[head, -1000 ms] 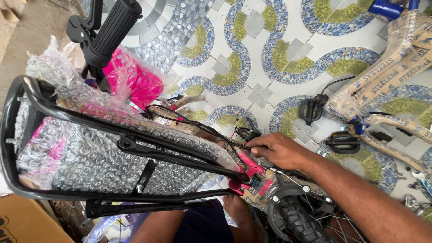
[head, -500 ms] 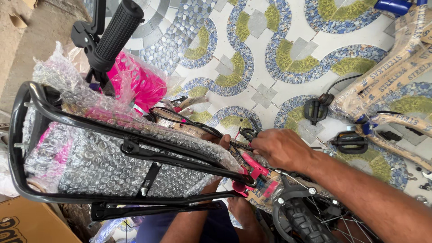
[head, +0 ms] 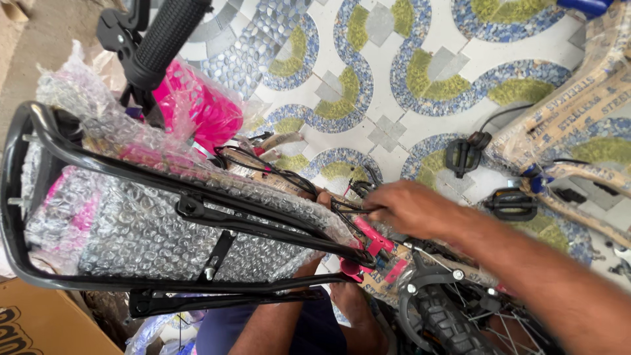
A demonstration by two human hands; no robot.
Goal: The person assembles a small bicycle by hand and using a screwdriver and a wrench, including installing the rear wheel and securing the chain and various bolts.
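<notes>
Up close, the right hand reaches in from the right and rests on the pink frame of a small bicycle, fingers curled around thin black cables where they run along the tube; it looks closed on them, pinching them against the frame so they stay put. The left hand comes up from below, and only its fingertips show beyond the bubble wrap, so I cannot tell whether it grips anything; it seems to steady the frame from underneath. A black carrier rack lies across the wrap, held off the paint by that padding. The knobby tyre sits just below the right wrist. A black handlebar grip sticks up at top left, beside a pink basket. Two loose pedals lie on the patterned tile floor.
</notes>
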